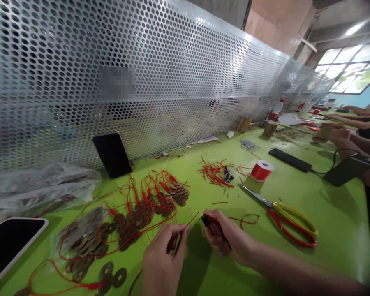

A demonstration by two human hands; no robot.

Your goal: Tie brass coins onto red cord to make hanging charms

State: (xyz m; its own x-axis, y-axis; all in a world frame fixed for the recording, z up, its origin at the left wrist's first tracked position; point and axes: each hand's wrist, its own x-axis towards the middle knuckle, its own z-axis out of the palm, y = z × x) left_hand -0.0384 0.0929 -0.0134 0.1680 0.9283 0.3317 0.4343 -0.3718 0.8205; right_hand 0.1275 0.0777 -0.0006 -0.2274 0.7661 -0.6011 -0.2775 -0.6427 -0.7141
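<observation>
Left hand (162, 257) pinches a red cord (189, 222) end | right hand (225, 238) clamped on a lighter (210, 224), both above the green table (327, 213) | step: likely sealing the cord tip | next: flame close, briefly, fingers clear | strung coins (135, 218) left, scissors (283, 213) right.

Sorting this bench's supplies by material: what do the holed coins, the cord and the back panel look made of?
Coins: probably brass or bronze, dull brownish metal sheen. Red cord: thin fibre string, limp and looping. Back panel: perforated sheet metal, likely aluminium or steel, silver and glinting.
</observation>
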